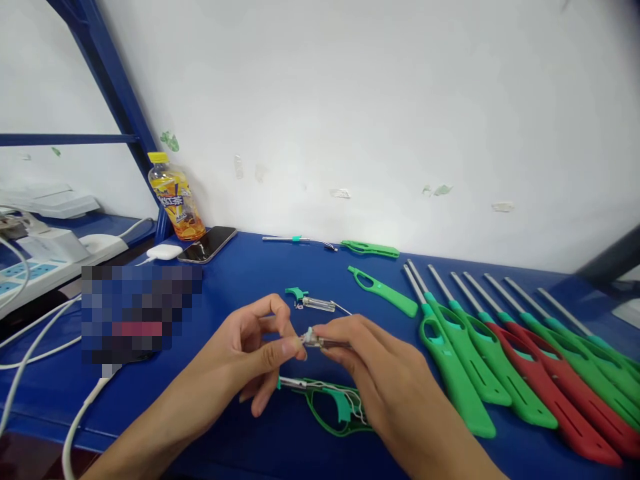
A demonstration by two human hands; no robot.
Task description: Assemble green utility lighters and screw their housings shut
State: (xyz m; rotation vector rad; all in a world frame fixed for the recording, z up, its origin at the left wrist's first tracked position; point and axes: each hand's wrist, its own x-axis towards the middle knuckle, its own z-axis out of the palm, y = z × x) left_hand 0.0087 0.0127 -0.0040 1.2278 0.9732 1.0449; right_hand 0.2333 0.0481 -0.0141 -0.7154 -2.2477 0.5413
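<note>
My left hand and my right hand meet over the middle of the table. My right fingers are closed on a small lighter part with a pale, whitish end; the rest of it is hidden by those fingers. At that pale end, my left thumb and index finger pinch together, on something too small to make out. Beneath the hands lies an opened green lighter shell with a metal rod, wires and a teal trigger inside. Just behind them is a clear lighter tank with a teal trigger piece.
Several green and red long-neck lighters are lined up at right. Loose green shell halves and a metal lighter tube lie farther back. At left are a drink bottle, a phone, a power strip and white cables.
</note>
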